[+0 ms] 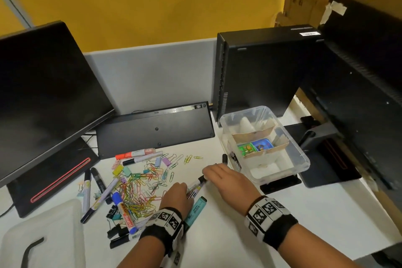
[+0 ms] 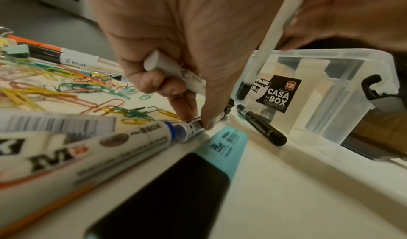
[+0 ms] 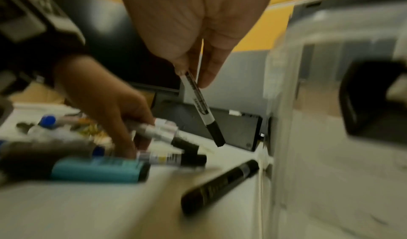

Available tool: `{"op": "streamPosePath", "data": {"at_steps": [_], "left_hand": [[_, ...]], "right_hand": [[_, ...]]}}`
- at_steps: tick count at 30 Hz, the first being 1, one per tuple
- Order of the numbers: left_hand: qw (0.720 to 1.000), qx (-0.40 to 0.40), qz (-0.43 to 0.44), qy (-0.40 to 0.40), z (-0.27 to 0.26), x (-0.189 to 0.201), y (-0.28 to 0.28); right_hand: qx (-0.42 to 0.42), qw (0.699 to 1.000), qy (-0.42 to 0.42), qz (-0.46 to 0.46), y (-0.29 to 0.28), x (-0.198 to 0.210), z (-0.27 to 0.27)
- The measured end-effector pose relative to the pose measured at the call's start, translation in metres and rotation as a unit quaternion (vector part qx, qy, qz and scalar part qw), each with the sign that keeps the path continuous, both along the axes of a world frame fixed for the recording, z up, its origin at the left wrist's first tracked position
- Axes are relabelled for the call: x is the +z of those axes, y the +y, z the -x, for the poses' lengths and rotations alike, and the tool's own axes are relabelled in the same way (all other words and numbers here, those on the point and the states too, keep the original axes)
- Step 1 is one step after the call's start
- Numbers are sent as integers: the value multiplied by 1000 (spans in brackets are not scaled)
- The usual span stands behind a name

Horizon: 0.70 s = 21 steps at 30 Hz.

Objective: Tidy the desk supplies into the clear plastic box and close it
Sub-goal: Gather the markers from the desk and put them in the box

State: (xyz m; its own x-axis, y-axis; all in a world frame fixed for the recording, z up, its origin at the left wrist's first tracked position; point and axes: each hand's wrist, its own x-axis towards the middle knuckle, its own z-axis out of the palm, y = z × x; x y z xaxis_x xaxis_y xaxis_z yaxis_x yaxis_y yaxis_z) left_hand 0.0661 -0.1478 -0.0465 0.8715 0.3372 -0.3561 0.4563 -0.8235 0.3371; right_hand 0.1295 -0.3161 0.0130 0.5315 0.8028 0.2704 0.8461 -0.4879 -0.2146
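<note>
The clear plastic box (image 1: 302, 159) stands open at the right, with cardboard dividers and two small tins inside. My left hand (image 1: 182, 189) grips a white marker (image 2: 174, 70) in its palm, and its fingertips (image 2: 207, 122) pinch a second marker (image 2: 189, 129) lying on the desk. My right hand (image 1: 208, 173) hovers just left of the box and pinches a thin black-capped marker (image 3: 201, 107) that hangs tip down. A teal highlighter (image 1: 195, 209) lies under my left wrist. A black marker (image 3: 220, 185) lies against the box wall (image 3: 330, 138).
Several coloured paper clips (image 1: 139, 185), binder clips and more markers (image 1: 102, 196) are scattered left of my hands. The box lid (image 1: 43, 235) lies at the front left. A keyboard (image 1: 154, 128), a monitor (image 1: 43, 93) and a computer tower (image 1: 261, 72) stand behind.
</note>
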Motion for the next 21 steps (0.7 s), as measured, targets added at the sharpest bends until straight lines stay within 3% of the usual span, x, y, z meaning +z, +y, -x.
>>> {"op": "streamPosePath", "data": {"at_steps": [5,8,11,15,21], "left_hand": [[1000,1,24,-7,1,3,2],[995,36,81,-39,5,7,7],[989,52,120,-72,13,13,17],[984,41,150,-82,24,25,26],[983,27,158,-91,35,41,25]], "right_hand": [[-48,988,-28,-143,-18,51,-7],[-110,982,-21,-150,-39,74,-13],[-177,984,19,-26,-55,87,-20],[-178,966,71,174,-64,75,-31],[-193,921,175,290,-63,48,-61]]}}
